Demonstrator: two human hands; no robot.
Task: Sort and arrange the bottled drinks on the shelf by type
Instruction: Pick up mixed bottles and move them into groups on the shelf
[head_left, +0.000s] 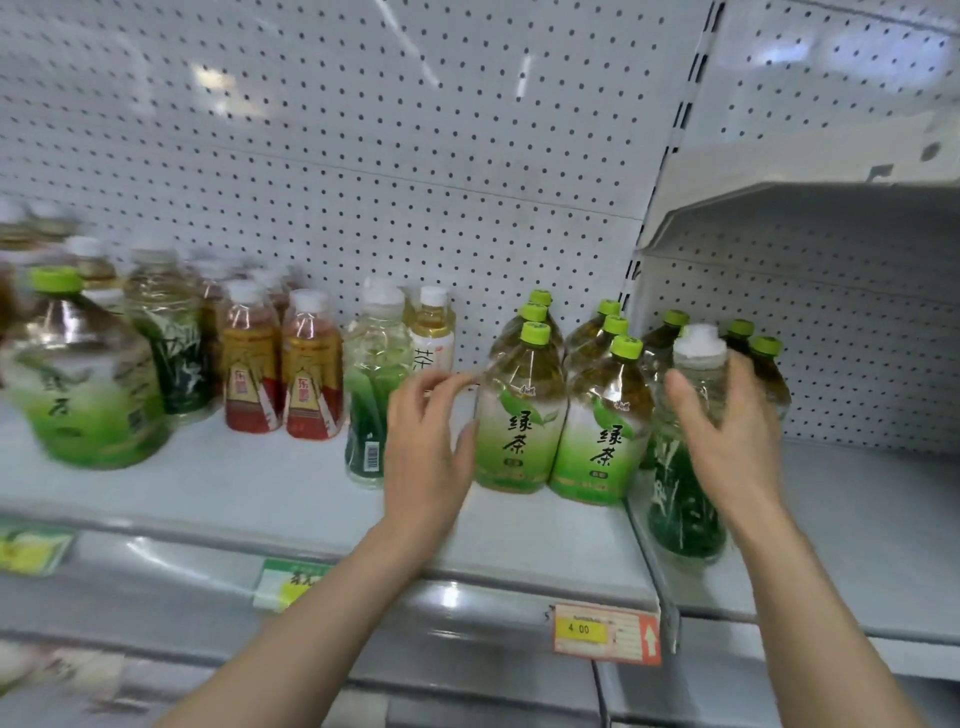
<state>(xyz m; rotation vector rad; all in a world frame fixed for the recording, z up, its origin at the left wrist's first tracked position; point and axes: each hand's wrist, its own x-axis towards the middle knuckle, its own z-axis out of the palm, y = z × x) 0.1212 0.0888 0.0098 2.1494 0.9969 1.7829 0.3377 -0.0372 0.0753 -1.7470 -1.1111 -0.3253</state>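
Note:
My right hand (727, 436) grips a clear bottle with a white cap and dark green leaf label (685, 488), upright at the left end of the right shelf section. My left hand (426, 447) is open, fingers apart, its thumb touching the side of the front green-tea bottle (519, 426). Two rows of green-capped green-tea bottles (597, 431) stand between my hands. Another white-capped green-label bottle (371, 395) stands just left of my left hand. More green-capped bottles (763, 358) stand behind my right hand.
Further left on the white shelf (249, 483) stand two red-and-gold labelled bottles (283, 374), a pale tea bottle (434, 332), a dark-label bottle (166, 338) and a large green-tea bottle (78, 379). A price tag (605, 631) hangs on the front rail. A perforated back panel (415, 156) rises behind.

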